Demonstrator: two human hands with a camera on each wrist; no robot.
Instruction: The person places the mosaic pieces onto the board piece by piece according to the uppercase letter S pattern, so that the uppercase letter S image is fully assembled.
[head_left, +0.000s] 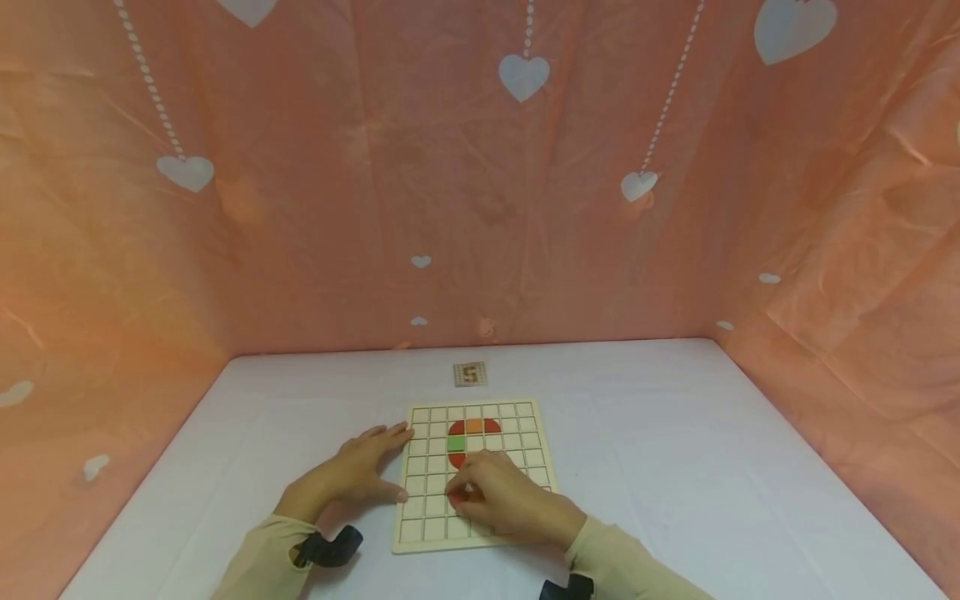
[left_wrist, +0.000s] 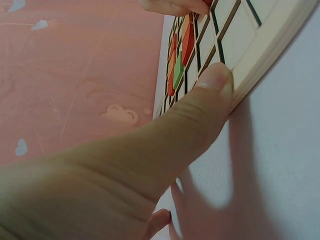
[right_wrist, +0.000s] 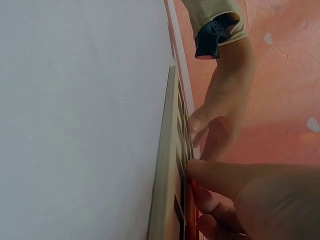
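A pale wooden grid board (head_left: 412,531) lies on the table. Set into its cells are an orange square (head_left: 475,426) between two rounded red pieces, a green square (head_left: 456,443) below the left one, and another red piece (head_left: 457,460) under that. My right hand (head_left: 513,498) reaches over the lower part of the board, thumb and fingertips pinching a small red piece (right_wrist: 194,189) close over the cells; its shape is mostly hidden. My left hand (head_left: 351,472) is spread along the board's left side, with thumb (left_wrist: 216,77) and fingertips touching the edge.
Beyond the board lies a small patterned card (head_left: 470,374) with a brown 5- or S-like figure. A white cloth covers the table (head_left: 652,467). Orange-pink curtains (head_left: 450,183) with white hearts enclose it at the back and both sides.
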